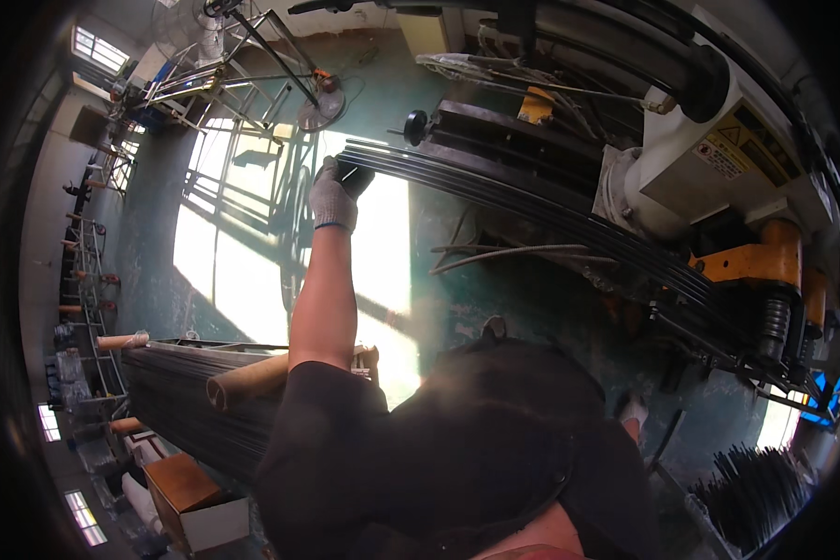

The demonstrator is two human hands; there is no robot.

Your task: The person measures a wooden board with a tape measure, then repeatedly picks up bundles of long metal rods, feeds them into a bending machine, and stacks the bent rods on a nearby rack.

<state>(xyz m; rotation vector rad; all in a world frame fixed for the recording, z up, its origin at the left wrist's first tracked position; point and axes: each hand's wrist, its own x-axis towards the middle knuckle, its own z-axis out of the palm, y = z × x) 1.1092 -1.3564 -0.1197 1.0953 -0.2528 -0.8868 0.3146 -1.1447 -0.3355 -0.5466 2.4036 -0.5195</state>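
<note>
At the machine, left hand [334, 194] gripping metal strips' [532, 201] near end

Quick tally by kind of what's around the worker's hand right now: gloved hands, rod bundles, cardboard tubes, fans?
Gloved hand in view, gripping the rod ends: 1
Bundles of long dark rods: 2, one fed into the machine, one stacked at lower left
Cardboard tubes: 2, one by the elbow, one further left
Fans: 2, and
Total: 7
</note>
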